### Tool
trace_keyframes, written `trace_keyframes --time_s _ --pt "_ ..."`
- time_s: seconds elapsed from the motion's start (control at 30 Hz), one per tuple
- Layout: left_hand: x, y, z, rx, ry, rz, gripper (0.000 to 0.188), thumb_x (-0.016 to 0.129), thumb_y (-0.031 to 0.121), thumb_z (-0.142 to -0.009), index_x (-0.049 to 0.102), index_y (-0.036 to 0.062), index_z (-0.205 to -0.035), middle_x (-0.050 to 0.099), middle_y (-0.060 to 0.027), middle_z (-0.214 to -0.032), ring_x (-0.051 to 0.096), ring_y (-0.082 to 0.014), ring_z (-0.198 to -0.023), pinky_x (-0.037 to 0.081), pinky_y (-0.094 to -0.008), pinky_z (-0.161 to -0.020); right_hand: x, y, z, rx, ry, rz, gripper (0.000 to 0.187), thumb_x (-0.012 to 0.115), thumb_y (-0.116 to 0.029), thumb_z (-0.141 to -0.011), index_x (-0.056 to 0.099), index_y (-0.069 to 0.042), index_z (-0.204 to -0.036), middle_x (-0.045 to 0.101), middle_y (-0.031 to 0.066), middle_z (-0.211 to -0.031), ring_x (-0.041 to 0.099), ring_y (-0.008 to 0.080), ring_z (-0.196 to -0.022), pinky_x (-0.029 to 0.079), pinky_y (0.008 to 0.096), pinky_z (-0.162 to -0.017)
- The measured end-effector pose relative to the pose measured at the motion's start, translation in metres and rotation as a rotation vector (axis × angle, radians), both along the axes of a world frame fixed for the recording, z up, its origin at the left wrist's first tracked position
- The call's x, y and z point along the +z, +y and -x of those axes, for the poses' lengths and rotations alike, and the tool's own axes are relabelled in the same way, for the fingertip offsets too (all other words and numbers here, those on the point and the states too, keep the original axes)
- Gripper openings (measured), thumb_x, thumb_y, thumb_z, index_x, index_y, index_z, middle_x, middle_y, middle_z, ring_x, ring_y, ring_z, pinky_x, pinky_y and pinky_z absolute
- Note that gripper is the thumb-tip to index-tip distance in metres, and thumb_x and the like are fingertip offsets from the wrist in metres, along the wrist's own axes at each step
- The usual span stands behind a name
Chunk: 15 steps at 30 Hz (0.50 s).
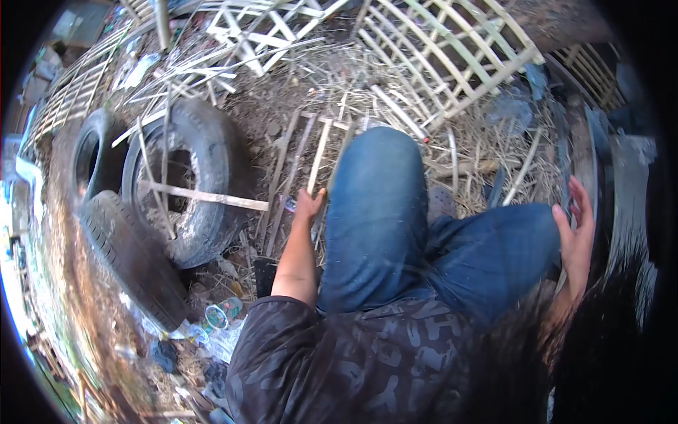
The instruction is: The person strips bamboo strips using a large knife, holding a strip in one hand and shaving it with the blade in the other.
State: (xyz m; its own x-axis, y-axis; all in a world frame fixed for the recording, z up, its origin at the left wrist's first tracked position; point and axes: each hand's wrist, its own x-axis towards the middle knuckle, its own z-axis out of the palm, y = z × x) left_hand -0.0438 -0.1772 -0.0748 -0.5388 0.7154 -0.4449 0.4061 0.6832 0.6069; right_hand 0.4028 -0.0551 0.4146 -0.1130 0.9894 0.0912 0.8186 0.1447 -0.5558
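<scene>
My left hand [308,203] is low beside my left knee, its fingers closed around the lower part of a pale bamboo strip [320,157]. That strip points away from me over the ground. Several darker strips [281,173] lie alongside it, to the left, and a short crosspiece touches their far ends. My right hand [580,230] is out by my right knee with its fingers apart and nothing in them. Part of the left hand's grip is hard to make out at this size.
Old tyres [226,169] lie at the left, with a flat wooden slat [212,196] across one. Woven bamboo lattice panels [452,49] stand at the back. A round stick [399,113] lies beyond my knee among straw and scraps. A clear plastic cup [224,312] is at lower left.
</scene>
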Motion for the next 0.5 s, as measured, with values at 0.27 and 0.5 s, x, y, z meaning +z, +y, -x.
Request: trace_keyframes --time_s 0.27,0.5 --pt "-0.045 -0.029 0.018 0.091 0.318 0.119 0.047 0.041 0.039 -0.096 0.036 0.0137 -0.135 0.051 -0.0213 -0.121 0.053 -0.0364 -0.110 0.041 -0.0513 -0.094 0.002 -0.019 0.006 0.070 0.152 -0.042 0.054 0.070 -0.013 -0.076 0.052 -0.007 -0.127 0.054 0.0106 -0.128 0.047 0.0232 -0.122 0.033 0.0380 -0.103" --pt "0.150 -0.063 0.000 0.401 -0.426 -0.463 0.045 0.040 0.037 -0.097 0.039 0.0070 -0.131 0.052 -0.0206 -0.118 0.054 -0.0330 -0.105 0.044 -0.0475 -0.091 0.012 -0.039 0.049 0.943 0.690 0.092 0.040 0.058 -0.004 -0.071 0.064 -0.013 -0.109 0.059 0.0127 -0.107 0.057 0.0238 -0.092 0.046 0.0422 -0.083"
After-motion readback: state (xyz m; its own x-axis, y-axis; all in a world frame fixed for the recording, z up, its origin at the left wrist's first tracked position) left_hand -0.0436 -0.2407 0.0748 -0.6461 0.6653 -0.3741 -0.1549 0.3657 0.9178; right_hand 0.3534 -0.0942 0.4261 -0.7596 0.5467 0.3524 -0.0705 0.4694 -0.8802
